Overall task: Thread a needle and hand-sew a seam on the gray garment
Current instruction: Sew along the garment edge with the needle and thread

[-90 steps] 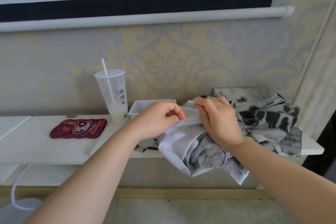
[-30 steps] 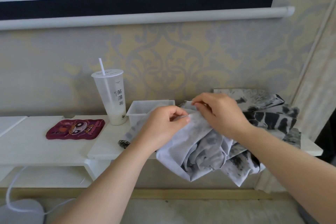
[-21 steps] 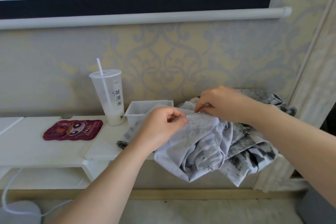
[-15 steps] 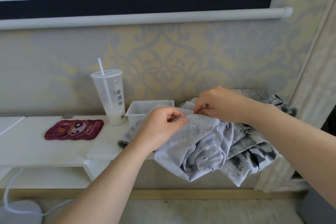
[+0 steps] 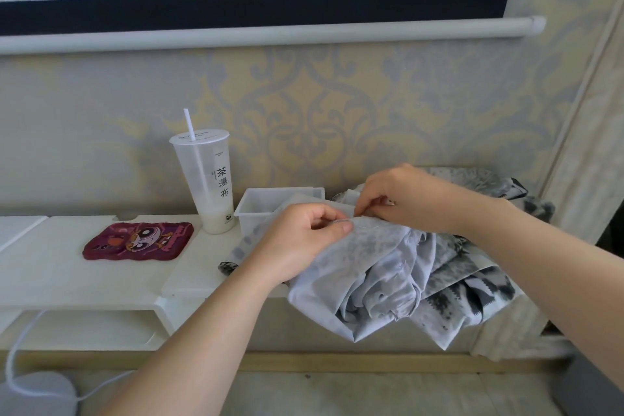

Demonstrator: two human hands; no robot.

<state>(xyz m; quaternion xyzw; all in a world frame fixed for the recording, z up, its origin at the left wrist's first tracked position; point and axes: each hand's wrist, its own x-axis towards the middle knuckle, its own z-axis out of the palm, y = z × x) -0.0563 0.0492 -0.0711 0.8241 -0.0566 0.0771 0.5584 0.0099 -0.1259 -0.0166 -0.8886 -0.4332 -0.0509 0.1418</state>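
Both hands stay clamped on the gray garment (image 5: 368, 280), as half a second ago: my left hand (image 5: 300, 240) pinches its top fold, my right hand (image 5: 405, 199) pinches the edge just beside. It drapes over the white counter (image 5: 50, 257) edge, beside a clear bin (image 5: 256, 209), cup (image 5: 209, 186) and red mat (image 5: 138, 241); patterned wallpaper (image 5: 405, 105) behind.

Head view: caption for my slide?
Left hand and right hand pinch the gray garment at its edge, over the white shelf.

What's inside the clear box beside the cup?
Only blurry dark bits show through the clear box, too unclear to name. The left hand hides its near right corner.
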